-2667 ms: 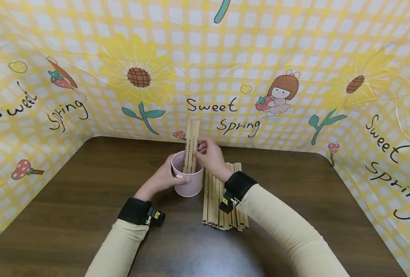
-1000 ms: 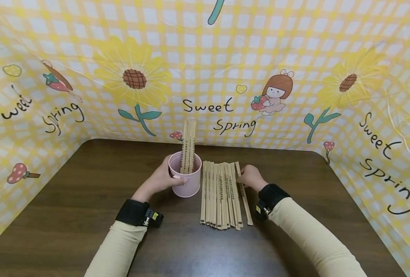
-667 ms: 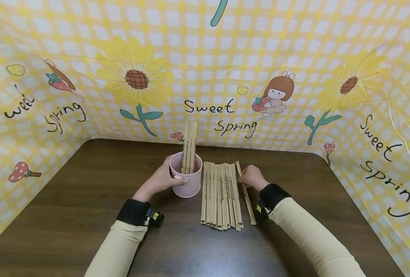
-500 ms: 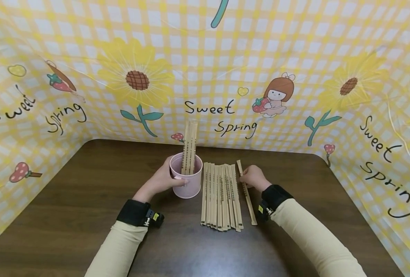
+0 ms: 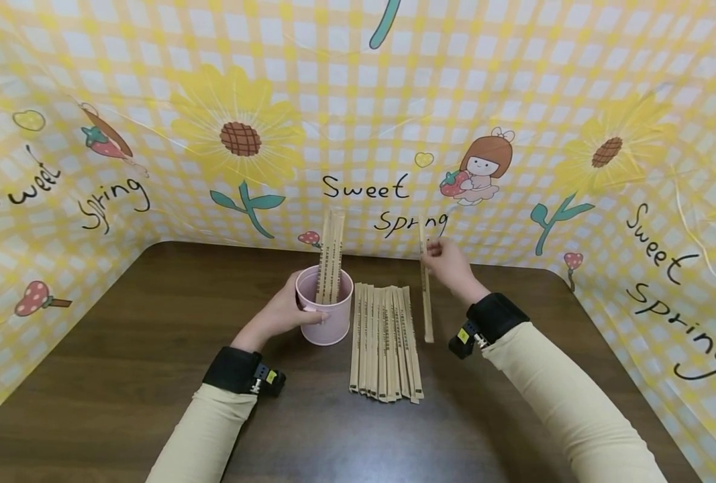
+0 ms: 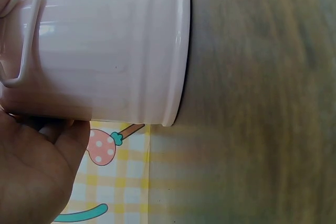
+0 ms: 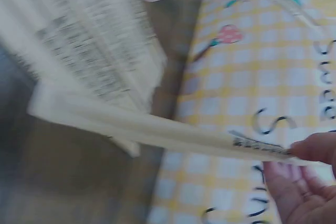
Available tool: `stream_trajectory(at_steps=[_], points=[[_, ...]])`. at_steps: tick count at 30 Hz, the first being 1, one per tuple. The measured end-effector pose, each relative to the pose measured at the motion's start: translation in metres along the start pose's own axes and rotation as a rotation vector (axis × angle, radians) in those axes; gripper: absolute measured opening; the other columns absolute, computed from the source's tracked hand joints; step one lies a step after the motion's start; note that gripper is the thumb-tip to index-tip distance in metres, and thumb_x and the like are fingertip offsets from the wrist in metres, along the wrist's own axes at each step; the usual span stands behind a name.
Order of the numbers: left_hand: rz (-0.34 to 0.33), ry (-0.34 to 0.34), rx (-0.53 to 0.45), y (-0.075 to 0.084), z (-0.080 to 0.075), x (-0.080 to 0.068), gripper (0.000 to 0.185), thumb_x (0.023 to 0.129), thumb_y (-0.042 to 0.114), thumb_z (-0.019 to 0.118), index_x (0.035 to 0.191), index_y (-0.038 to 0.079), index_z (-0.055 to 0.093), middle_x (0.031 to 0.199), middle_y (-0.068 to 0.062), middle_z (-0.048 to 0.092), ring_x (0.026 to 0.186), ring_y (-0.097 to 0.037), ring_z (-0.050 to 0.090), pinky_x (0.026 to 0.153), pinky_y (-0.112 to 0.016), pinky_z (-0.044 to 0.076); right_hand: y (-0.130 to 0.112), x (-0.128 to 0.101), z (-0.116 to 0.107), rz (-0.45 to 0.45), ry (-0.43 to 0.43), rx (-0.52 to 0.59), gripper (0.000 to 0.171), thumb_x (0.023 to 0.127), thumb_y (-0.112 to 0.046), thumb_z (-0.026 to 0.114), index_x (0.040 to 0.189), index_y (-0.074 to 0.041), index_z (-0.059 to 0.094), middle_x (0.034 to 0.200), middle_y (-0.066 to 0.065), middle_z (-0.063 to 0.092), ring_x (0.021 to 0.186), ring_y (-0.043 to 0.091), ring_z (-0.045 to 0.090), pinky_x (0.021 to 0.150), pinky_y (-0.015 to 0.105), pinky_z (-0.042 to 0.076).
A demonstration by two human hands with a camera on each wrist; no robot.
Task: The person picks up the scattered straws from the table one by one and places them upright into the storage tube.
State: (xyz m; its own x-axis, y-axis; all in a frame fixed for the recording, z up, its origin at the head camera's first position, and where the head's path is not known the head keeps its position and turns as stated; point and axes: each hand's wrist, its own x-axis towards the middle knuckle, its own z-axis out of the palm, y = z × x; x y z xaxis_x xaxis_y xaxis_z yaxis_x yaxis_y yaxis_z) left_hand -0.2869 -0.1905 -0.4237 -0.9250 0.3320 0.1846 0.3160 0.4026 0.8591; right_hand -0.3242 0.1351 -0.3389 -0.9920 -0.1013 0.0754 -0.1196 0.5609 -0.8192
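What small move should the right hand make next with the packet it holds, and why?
Probably carry the lifted chopstick packet leftward, over the pink cup, then lower it in. The right hand pinches its top end and it hangs upright, clear of the row on the table. The left hand holds the cup, where other packets stand.

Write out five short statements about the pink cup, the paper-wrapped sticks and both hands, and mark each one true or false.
1. The left hand holds the pink cup. True.
2. The right hand rests flat on the table. False: it is raised, pinching one wrapped stick near its top end.
3. The cup is empty. False: a few sticks stand upright in it.
4. A row of sticks lies on the table right of the cup. True.
5. The cup lies on its side. False: it stands upright.
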Motion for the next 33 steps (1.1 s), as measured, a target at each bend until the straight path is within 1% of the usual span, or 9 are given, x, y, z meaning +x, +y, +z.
stream_trajectory(at_steps=[2,5,8,13,19,23,26,30,33], points=[[0.0,-0.004,-0.001,0.0,0.0,0.0,0.094,0.081,0.011,0.081,0.153,-0.007,0.023,0.145,-0.031,0.045,0.129,-0.043,0.052,0.105,-0.049,0.045,-0.014,0.003,-0.003,-0.045,0.031,0.067,0.037,0.103,-0.009,0.053,0.136,0.009,0.05,0.119,0.02,0.058,0.101,0.023,0.059,0.082,0.024,0.052],[-0.002,-0.008,-0.006,0.0,0.0,-0.001,0.094,0.081,0.011,0.08,0.153,-0.007,0.023,0.145,-0.031,0.045,0.129,-0.042,0.052,0.104,-0.048,0.046,-0.036,0.006,-0.003,-0.117,0.095,0.144,0.038,0.103,-0.008,0.055,0.137,0.008,0.048,0.121,0.019,0.057,0.104,0.019,0.057,0.083,0.019,0.05],[-0.008,-0.004,-0.017,-0.001,-0.001,-0.001,0.093,0.081,0.01,0.08,0.152,-0.007,0.023,0.145,-0.031,0.045,0.129,-0.043,0.052,0.105,-0.05,0.045,-0.058,0.006,-0.002,-0.18,0.153,0.205,0.037,0.102,-0.007,0.056,0.136,0.007,0.047,0.121,0.017,0.058,0.101,0.014,0.055,0.083,0.016,0.05],[0.0,-0.007,-0.011,-0.002,-0.002,-0.001,0.093,0.081,0.01,0.08,0.153,-0.006,0.024,0.145,-0.031,0.045,0.129,-0.042,0.052,0.105,-0.051,0.045,-0.086,0.002,0.004,-0.284,0.225,0.32,0.032,0.101,-0.003,0.057,0.131,0.006,0.049,0.113,0.011,0.056,0.094,0.007,0.053,0.082,0.014,0.048],[0.014,-0.007,-0.014,-0.001,-0.002,-0.001,0.093,0.081,0.01,0.081,0.153,-0.006,0.024,0.144,-0.03,0.046,0.128,-0.042,0.052,0.105,-0.051,0.046,-0.109,-0.003,0.015,-0.372,0.241,0.408,0.032,0.1,-0.002,0.059,0.13,0.007,0.05,0.11,0.008,0.056,0.092,0.004,0.054,0.082,0.014,0.049],[0.013,-0.006,-0.01,-0.001,-0.002,0.0,0.094,0.08,0.01,0.081,0.153,-0.007,0.024,0.144,-0.031,0.046,0.129,-0.043,0.052,0.105,-0.052,0.045,-0.116,-0.004,0.027,-0.396,0.229,0.43,0.03,0.1,-0.001,0.059,0.128,0.006,0.051,0.11,0.009,0.057,0.092,0.005,0.055,0.08,0.014,0.049],[0.021,-0.008,-0.018,-0.002,-0.002,0.001,0.095,0.08,0.01,0.082,0.154,-0.005,0.024,0.146,-0.03,0.046,0.131,-0.043,0.051,0.107,-0.052,0.045,-0.115,-0.004,0.038,-0.406,0.209,0.419,0.029,0.099,-0.001,0.06,0.126,0.006,0.052,0.111,0.013,0.059,0.095,0.012,0.059,0.08,0.016,0.052],[0.037,-0.014,-0.024,-0.003,-0.001,0.002,0.094,0.081,0.009,0.081,0.155,-0.004,0.025,0.147,-0.03,0.046,0.131,-0.042,0.052,0.108,-0.052,0.045,-0.106,-0.004,0.054,-0.408,0.171,0.34,0.028,0.1,-0.002,0.06,0.126,0.006,0.052,0.117,0.021,0.06,0.105,0.031,0.063,0.088,0.029,0.055],[0.026,-0.014,-0.017,-0.002,-0.002,0.001,0.094,0.081,0.01,0.081,0.155,-0.005,0.024,0.146,-0.031,0.045,0.13,-0.043,0.052,0.106,-0.052,0.046,-0.095,-0.002,0.066,-0.375,0.162,0.266,0.028,0.1,-0.005,0.06,0.125,0.006,0.053,0.12,0.024,0.06,0.111,0.037,0.062,0.094,0.038,0.053]])
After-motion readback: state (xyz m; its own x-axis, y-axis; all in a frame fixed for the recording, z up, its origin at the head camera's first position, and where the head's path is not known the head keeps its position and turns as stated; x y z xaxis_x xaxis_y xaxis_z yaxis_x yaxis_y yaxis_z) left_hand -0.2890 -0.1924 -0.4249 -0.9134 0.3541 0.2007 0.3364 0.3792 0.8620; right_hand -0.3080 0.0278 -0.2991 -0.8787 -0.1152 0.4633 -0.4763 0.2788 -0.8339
